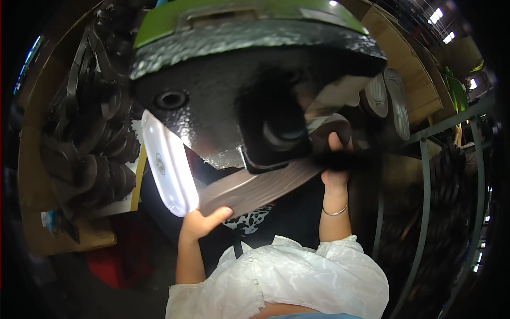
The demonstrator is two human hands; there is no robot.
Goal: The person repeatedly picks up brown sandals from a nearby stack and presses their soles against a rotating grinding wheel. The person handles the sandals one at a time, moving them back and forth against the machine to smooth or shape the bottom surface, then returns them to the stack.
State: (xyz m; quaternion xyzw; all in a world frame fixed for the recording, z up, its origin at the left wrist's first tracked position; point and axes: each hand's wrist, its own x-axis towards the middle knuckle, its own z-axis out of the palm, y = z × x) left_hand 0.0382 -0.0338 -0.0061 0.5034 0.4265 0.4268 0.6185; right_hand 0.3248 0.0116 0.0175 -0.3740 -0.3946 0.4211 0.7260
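Note:
Both my hands hold a long grey-brown slipper (255, 186) slantwise under a dark machine head (212, 106). At its lower left end my left hand (204, 223) is closed on the edge, with the thumb on top and the fingers mostly hidden. My right hand (336, 173) grips the raised right end, beside a curved brown part; dark shadow and the machine hide some of its fingers. A block-like part of the machine overlaps the slipper's middle, and I cannot tell whether they touch. A lit white lamp (170, 165) shines beside my left hand.
On the left, a cardboard box (32, 175) holds several dark brown slippers (101, 127). Several greyish slippers (396, 101) stand at the upper right by a cardboard box (419, 74). A grey metal rail (424, 202) runs down the right side. Something red (119, 260) lies low on the left.

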